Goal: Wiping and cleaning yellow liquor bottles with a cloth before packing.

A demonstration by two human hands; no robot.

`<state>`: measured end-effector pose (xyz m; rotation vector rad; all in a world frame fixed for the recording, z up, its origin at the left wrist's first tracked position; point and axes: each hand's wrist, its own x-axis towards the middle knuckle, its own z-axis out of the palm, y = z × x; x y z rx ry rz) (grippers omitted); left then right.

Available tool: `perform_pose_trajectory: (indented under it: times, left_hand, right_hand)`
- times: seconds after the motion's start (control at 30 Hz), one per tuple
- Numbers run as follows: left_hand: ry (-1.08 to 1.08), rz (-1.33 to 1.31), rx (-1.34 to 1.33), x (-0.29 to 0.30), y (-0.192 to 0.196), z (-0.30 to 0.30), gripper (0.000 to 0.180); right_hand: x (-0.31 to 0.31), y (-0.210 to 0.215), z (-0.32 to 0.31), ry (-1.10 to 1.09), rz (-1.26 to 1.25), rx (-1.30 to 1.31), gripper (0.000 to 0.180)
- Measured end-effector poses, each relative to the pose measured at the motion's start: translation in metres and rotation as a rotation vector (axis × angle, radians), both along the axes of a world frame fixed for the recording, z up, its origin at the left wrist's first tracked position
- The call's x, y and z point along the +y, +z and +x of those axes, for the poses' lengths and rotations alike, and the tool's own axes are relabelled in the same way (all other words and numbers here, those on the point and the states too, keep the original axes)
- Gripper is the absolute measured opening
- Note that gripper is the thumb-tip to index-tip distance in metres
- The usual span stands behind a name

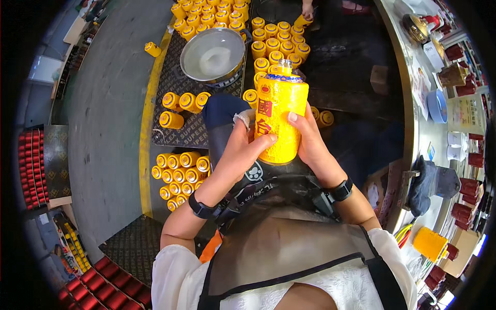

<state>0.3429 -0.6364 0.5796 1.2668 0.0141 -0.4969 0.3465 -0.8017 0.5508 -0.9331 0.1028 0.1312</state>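
Between my two hands I hold a yellow bottle [281, 103], upright, with a blue-patterned shoulder, a clear neck and large red characters on its front. My left hand [245, 142] grips its left side, the thumb lying across the lower front. A piece of white wrapping covers one of the left fingers. From the right, my right hand [307, 137] closes on the bottle with its thumb on the front. The fingers behind the bottle are hidden. Just past it stand several similar yellow bottles [273, 45].
A steel pot [214, 54] of cloudy liquid stands ahead to the left. More yellow bottles [178, 175] gather beside my left forearm. A co-worker's hand [307, 11] touches a bottle at the far end. Along the right runs a workbench [421, 119] with a blue bowl [437, 106].
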Motion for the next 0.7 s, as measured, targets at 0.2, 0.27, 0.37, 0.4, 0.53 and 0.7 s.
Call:
perform_pose_trajectory:
  times: [0.2, 0.27, 0.37, 0.4, 0.53, 0.7]
  left_hand:
    - [-0.006, 0.005, -0.018, 0.003, -0.007, 0.0, 0.058]
    - [-0.005, 0.007, -0.008, 0.003, -0.009, 0.0, 0.059]
    - [-0.025, 0.004, -0.01, 0.005, -0.01, 0.001, 0.065]
    - [-0.028, -0.003, -0.028, 0.006, -0.01, 0.001, 0.066]
    - [-0.033, 0.003, -0.087, 0.005, -0.01, -0.001, 0.068]
    - [-0.042, -0.013, -0.056, 0.003, -0.002, -0.002, 0.065]
  right_hand:
    - [0.0, -0.004, 0.0, 0.033, 0.035, 0.039, 0.067]
    - [-0.001, -0.006, 0.0, 0.041, 0.042, 0.041, 0.066]
    - [-0.003, -0.009, 0.002, 0.053, 0.058, 0.056, 0.064]
    - [-0.004, -0.011, 0.002, 0.059, 0.079, 0.064, 0.063]
    - [-0.006, -0.015, 0.003, 0.088, 0.132, 0.101, 0.06]
    - [-0.007, -0.015, 0.002, 0.095, 0.151, 0.12, 0.059]
